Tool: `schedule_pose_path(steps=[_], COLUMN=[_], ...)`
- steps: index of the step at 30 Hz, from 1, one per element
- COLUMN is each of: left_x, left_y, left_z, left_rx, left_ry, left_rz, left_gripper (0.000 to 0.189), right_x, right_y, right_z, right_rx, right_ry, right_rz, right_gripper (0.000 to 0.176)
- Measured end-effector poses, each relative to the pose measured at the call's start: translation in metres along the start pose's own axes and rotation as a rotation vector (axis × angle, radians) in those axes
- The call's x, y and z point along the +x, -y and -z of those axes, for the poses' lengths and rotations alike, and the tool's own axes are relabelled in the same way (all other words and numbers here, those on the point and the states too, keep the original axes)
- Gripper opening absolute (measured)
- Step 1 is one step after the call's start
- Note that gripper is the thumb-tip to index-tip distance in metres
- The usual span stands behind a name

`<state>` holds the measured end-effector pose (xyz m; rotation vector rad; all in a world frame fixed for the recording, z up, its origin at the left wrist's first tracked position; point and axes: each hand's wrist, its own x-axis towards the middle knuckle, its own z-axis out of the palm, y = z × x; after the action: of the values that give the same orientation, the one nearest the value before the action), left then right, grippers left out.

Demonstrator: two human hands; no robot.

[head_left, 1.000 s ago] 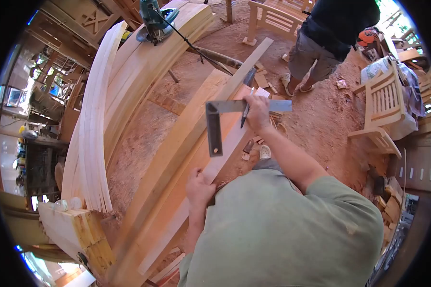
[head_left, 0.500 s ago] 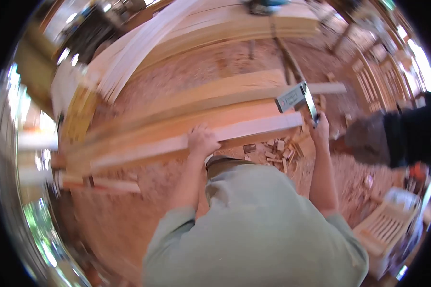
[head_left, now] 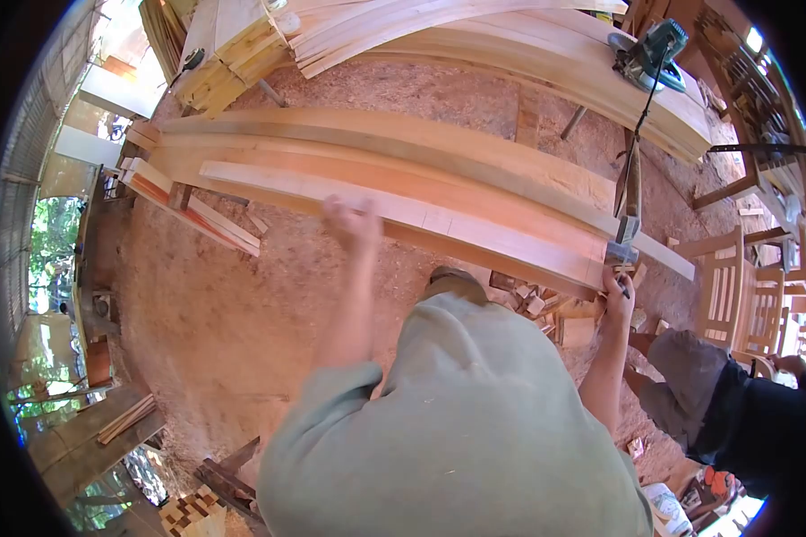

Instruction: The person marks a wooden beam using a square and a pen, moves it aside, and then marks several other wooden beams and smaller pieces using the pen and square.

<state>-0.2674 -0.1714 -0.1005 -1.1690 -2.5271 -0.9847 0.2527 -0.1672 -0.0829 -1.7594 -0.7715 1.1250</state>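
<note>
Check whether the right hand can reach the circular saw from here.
Probably not. The right hand is closed on the square at the end of the planks, and the circular saw sits on the far stack, beyond them and a strip of sawdust floor.

A single camera worn on the person's head looks steeply down through a fisheye lens ringed by a dark border, so their own green shirt (head_left: 475,430) fills 6 o'clock. Both arms reach up-frame to the long plank (head_left: 475,228) at arm's reach, with the left hand (head_left: 354,224) near 11 o'clock and the right hand (head_left: 616,295) at 3 o'clock. The sawdust floor (head_left: 233,313) spreads towards 9 o'clock.
</note>
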Motion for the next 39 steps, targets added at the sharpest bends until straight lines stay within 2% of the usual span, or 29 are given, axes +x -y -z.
schedule_pose_path(steps=[1,2,4,6,7,8,10,11,12,15,17,18,20,23,26,27,29,30,32,35,37,38,39], left_x=[0.031,0.065,0.096,0.124,0.119,0.13,0.124,0.119,0.115,0.121,0.119,0.113,0.106,0.091,0.073,0.07,0.071,0.076,0.081,0.086,0.097,0.099,0.098], left_y=[-0.004,0.031,0.058,0.046,0.048,0.073,0.102,0.075,0.05,0.076,0.077,0.07,0.05,0.047,0.053,0.059,0.066,0.055,0.034,0.044,0.054,0.054,0.051], left_z=[0.019,0.011,-0.009,0.003,0.0,-0.019,-0.046,-0.024,-0.003,-0.002,0.006,0.013,0.023,0.02,0.017,0.02,0.026,0.032,0.054,0.048,0.032,0.024,0.022], left_rx=[-0.031,-0.129,-0.043,0.099,0.054,0.096,-0.199,-0.111,-0.266,-0.222,-0.421,-0.401,-0.617,-0.707,-0.775,-0.792,-0.693,-0.7,-0.242,-0.327,-0.411,-0.508,-0.51], left_ry=[0.146,0.262,0.054,0.336,0.325,0.537,0.456,0.411,0.46,0.51,0.561,0.581,0.556,0.497,0.439,0.444,0.727,0.741,0.879,0.843,0.783,0.733,0.718], left_rz=[0.352,0.482,0.492,0.483,0.409,0.401,0.533,0.535,0.666,0.563,0.592,0.583,0.716,0.689,0.786,0.765,0.828,0.79,0.718,0.726,0.756,0.802,0.793], left_gripper=[0.07,0.075,0.069,0.068,0.064,0.059,0.055,0.056,0.058,0.057,0.054,0.054,0.05,0.05,0.05,0.05,0.056,0.056,0.063,0.067,0.063,0.059,0.059], right_x=[-0.003,-0.005,-0.004,-0.005,-0.011,-0.014,-0.016,-0.017,-0.019,-0.017,-0.016,-0.019,-0.024,-0.03,-0.032,-0.038,-0.048,-0.052,-0.052,-0.047,-0.037,-0.029,-0.025], right_y=[0.0,-0.002,-0.001,0.003,0.01,0.015,0.018,0.016,0.013,0.009,0.005,0.006,0.017,0.019,-0.002,-0.006,-0.012,-0.012,-0.018,-0.022,-0.029,-0.036,-0.035], right_z=[-0.001,-0.003,-0.007,-0.003,-0.008,-0.005,-0.009,-0.008,-0.004,0.0,-0.001,0.001,0.003,0.007,0.015,0.015,0.01,0.008,0.005,-0.001,-0.005,-0.009,-0.009], right_rx=[-0.007,0.001,-0.003,0.079,0.047,-0.074,-0.108,-0.116,-0.099,-0.131,-0.17,-0.194,-0.254,0.011,0.02,0.018,0.195,0.281,0.342,0.416,0.268,0.225,0.24], right_ry=[-0.001,-0.02,-0.098,-0.008,-0.067,-0.059,-0.139,-0.17,-0.228,-0.264,-0.272,-0.297,-0.328,-0.29,-0.296,-0.29,-0.257,-0.231,-0.246,-0.239,-0.259,-0.315,-0.307], right_rz=[0.01,0.004,-0.016,-0.089,-0.074,-0.035,-0.03,-0.002,-0.028,-0.008,0.085,0.092,0.134,0.202,0.237,0.254,0.238,0.234,0.229,0.262,0.258,0.343,0.347], right_gripper=[0.027,0.027,0.026,0.021,0.024,0.023,0.023,0.025,0.025,0.034,0.035,0.035,0.033,0.034,0.033,0.032,0.031,0.032,0.032,0.033,0.034,0.033,0.033])
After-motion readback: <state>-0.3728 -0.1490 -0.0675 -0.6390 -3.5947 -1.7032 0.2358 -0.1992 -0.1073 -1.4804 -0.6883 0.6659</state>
